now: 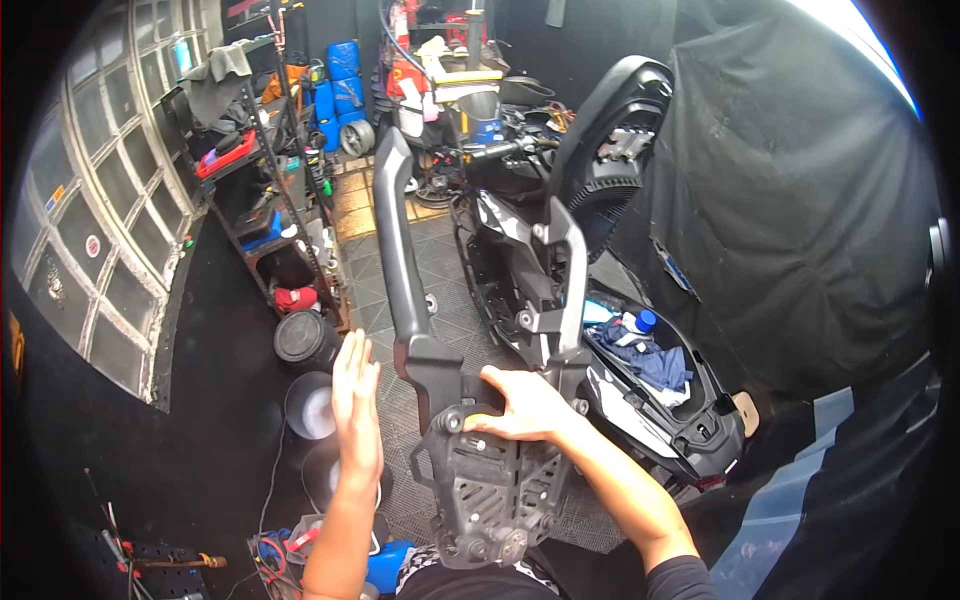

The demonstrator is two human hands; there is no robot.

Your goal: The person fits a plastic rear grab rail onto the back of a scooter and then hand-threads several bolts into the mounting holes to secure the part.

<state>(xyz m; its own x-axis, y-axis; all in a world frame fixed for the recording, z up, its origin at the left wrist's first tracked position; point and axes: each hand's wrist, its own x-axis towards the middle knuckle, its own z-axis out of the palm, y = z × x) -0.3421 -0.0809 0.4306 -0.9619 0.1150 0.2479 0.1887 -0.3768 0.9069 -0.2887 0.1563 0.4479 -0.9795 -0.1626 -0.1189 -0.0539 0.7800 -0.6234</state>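
My right hand (522, 404) is wrapped round the upper edge of a black scooter rear rack (482, 462), thumb and fingers closed on it. Two long grab rails stretch forward from the rack: a dark one (398, 250) on the left and a greyer one (575, 270) on the right. The rack's slotted plate with bolts hangs close in front of my body. My left hand (357, 405) is raised beside the left rail, flat with fingers stretched out, holding nothing. Beyond the rack stands a black and white scooter (510, 235), its seat (640, 95) tipped up.
Dark cloth and a blue-capped bottle (645, 320) lie in the scooter's open storage bay. At left stand a cluttered metal shelf (300, 190), a black bucket (305, 338) and a clear round container (312, 408). Tools (270, 555) lie at lower left. A black sheet (800, 200) covers the right wall.
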